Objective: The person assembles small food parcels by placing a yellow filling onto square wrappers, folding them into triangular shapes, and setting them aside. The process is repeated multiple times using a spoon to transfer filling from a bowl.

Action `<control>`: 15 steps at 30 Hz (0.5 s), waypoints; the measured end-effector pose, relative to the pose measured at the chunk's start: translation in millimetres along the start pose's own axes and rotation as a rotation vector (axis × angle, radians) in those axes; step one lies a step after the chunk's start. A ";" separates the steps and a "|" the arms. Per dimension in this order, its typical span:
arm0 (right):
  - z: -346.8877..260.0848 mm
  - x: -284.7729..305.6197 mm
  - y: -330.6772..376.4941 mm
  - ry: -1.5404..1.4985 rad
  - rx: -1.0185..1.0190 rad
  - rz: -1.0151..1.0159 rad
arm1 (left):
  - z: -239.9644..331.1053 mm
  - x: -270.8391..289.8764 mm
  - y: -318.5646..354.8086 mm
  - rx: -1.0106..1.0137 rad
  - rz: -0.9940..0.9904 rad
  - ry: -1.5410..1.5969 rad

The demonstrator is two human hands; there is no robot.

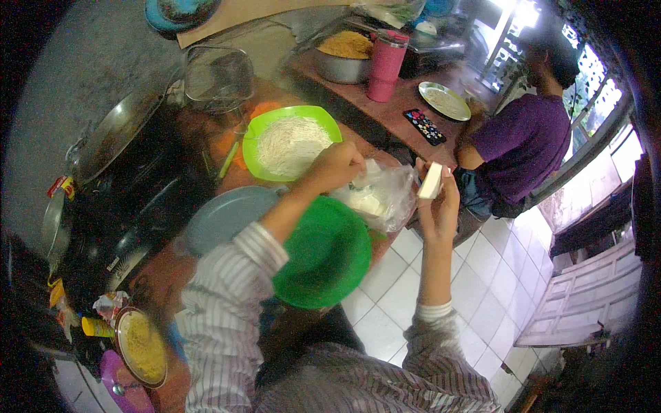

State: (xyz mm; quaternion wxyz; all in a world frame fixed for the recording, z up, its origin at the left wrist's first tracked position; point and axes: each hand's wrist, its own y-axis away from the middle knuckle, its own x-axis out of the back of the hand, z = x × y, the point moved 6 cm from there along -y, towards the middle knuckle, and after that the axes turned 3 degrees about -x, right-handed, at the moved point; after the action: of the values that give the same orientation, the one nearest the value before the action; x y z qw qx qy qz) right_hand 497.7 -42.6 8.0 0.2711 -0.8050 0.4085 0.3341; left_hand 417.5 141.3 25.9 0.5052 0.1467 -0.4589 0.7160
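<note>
Green basin [327, 255] nearest you at lower centre, white block [430, 181] pinched in your right hand [441, 206], right of centre.
Your left hand [339, 165], mid-frame, curls beside the clear bag [389, 196]; I cannot tell whether it pinches it. Beyond, the lime bowl [250, 148] of white powder [289, 144] lies above centre. Farther, at upper right, sits a person in purple [530, 144].

Pink tumbler [387, 69] standing on reddish table [407, 100], dark colour-spotted oblong thing [424, 127] lying near; person in purple shirt [529, 157] seated beside table; white-tiled floor [482, 292]; pale panelling [585, 299] at right.
</note>
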 end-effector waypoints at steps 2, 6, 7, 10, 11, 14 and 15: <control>3.5 6.1 3.0 0.103 -0.046 0.048 | -6.0 -2.5 -1.6 0.017 -0.154 0.087; 23.1 2.7 11.7 0.302 -0.201 -0.127 | -8.8 -0.8 5.7 0.086 -0.289 0.057; 29.7 3.4 13.2 0.253 -0.264 -0.145 | -9.6 -3.4 8.2 0.143 -0.342 -0.022; 53.1 -0.1 21.6 0.162 -0.577 -0.334 | -4.3 -7.8 10.3 0.239 -0.393 -0.154; 62.0 6.9 21.9 0.289 -0.607 -0.266 | -1.1 -8.5 10.2 0.249 -0.390 -0.178; 75.5 14.5 28.5 0.443 -0.652 -0.264 | 5.1 -17.4 15.9 0.239 -0.585 -0.200; 75.3 19.1 31.0 0.519 -0.636 -0.224 | 4.3 -18.3 17.6 0.254 -0.605 -0.263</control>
State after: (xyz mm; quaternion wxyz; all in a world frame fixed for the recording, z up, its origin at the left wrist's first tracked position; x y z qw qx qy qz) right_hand 456.3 -14.4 -58.9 -0.0679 -0.9453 0.2500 0.1981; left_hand 409.5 125.8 6.9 0.6088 0.4286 -0.3628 0.5604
